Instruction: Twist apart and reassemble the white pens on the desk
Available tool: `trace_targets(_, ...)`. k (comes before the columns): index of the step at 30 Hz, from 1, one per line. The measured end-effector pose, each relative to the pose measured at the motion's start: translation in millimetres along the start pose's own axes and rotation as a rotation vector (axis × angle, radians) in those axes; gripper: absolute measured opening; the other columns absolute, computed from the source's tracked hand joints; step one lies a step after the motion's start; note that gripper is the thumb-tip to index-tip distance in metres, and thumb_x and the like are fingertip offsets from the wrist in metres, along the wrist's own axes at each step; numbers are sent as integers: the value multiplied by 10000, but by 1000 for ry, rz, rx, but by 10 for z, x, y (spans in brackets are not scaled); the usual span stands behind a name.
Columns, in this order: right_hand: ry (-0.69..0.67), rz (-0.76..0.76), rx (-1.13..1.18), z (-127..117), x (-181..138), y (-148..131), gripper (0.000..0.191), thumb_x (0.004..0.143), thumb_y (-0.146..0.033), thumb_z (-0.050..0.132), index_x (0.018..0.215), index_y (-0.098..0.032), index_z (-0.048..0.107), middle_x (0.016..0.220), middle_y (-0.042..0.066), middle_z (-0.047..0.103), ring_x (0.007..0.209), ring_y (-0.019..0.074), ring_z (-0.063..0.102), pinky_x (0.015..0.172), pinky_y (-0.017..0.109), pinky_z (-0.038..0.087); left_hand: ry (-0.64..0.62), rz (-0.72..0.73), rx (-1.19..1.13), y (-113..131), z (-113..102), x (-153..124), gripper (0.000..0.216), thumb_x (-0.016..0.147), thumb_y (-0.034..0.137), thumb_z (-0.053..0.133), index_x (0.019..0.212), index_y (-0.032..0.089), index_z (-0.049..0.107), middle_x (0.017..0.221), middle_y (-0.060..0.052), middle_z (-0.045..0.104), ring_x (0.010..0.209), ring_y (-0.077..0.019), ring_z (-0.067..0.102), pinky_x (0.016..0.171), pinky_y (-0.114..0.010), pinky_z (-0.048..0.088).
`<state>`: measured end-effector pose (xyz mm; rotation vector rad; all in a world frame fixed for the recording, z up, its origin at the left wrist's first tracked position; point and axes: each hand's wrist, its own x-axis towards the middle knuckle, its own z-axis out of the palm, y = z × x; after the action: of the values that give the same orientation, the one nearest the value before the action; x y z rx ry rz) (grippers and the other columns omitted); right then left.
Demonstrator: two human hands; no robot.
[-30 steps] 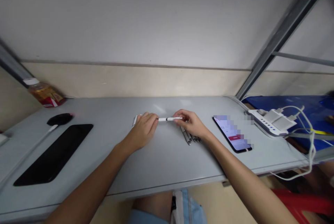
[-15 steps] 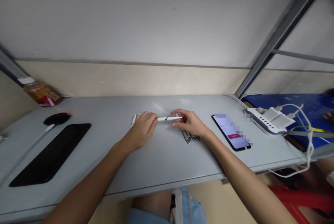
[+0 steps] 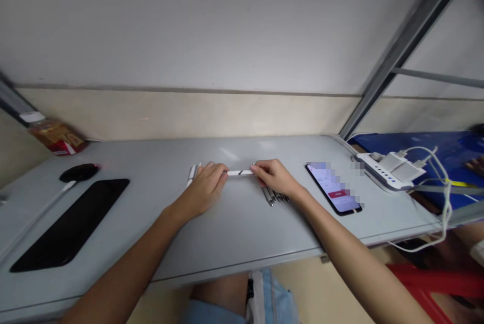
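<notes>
Head view shows a long grey table (image 3: pixel 234 233) against the wall, with a black keyboard (image 3: pixel 71 223) at its left end and a lit phone (image 3: pixel 335 194) to the right. Near the middle, the left hand (image 3: pixel 206 188) and right hand (image 3: pixel 274 177) each pinch one end of a white pen (image 3: pixel 240 173), held level just above the tabletop. A few grey pens (image 3: pixel 274 197) lie under the right hand.

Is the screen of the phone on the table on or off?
On. The phone lies face up on the table and its screen glows pale with a red bar; its text is unreadable.
</notes>
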<state>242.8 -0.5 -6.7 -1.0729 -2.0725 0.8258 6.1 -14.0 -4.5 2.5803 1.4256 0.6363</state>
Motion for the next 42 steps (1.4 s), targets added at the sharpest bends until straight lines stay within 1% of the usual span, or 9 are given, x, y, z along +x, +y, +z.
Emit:
trace_targets(3,24,-71,-19,1,-4,-1,336,816,-392,641,1082,-196,583,661,-43,521,585,104,448,560,221,331,7,4,3,-18,21,-1,284,971,350,295,990,215,544,917,-33,569,892,-210,501,887,-401,334)
trace_targets(7,28,-52,-90,-2,-8,-23,272,915,-398,493,832,-171,619,612,-31,502,567,100,423,551,228,304,-5,26,-1,-62,50,-3,312,987,344,252,1000,216,536,929,-33,564,912,-202,489,870,-381,341)
trace_targets(12,64,-88,-53,-2,-4,-45,257,836,-378,623,1023,-206,594,668,-44,506,586,102,442,562,222,314,-24,37,32,-100,65,-1,321,989,352,246,965,216,535,906,-36,558,892,-207,479,859,-392,342)
trace_targets(17,31,-33,-98,14,1,-30,293,936,-398,457,813,-189,622,608,-29,507,563,104,425,562,236,308,-32,53,14,-96,55,4,312,992,344,247,957,211,527,903,-33,560,896,-204,479,841,-374,348)
trace_targets(22,45,-117,-68,-4,-2,-32,315,830,-328,639,1123,-230,583,740,-22,561,621,111,480,601,229,354,-27,38,24,-131,64,-4,306,988,358,266,964,222,540,877,-26,551,873,-202,491,855,-383,348)
trace_targets(25,14,-143,-134,-12,-6,-19,180,889,-306,564,1028,-210,626,763,-1,607,639,115,503,618,227,359,-32,43,0,-171,81,3,302,987,350,269,959,222,541,865,-23,559,856,-196,503,840,-372,359)
trace_targets(31,44,-195,-401,90,-6,26,320,974,-401,405,1048,-192,635,892,76,680,729,164,576,683,263,367,-38,44,-85,-220,105,33,285,963,299,303,856,205,549,798,-26,583,757,-181,526,745,-327,395)
trace_targets(35,97,-165,-506,164,-2,18,378,986,-431,351,1007,-182,634,817,81,671,652,166,552,631,267,336,7,33,-100,-184,81,38,253,926,250,328,788,207,536,751,-22,588,721,-181,527,710,-322,403)
trace_targets(42,143,-58,-169,173,13,-37,357,942,-465,442,838,-187,640,618,-3,543,558,118,445,577,242,315,100,18,-38,-141,57,26,276,916,236,330,759,205,554,728,-30,588,714,-183,526,705,-325,410)
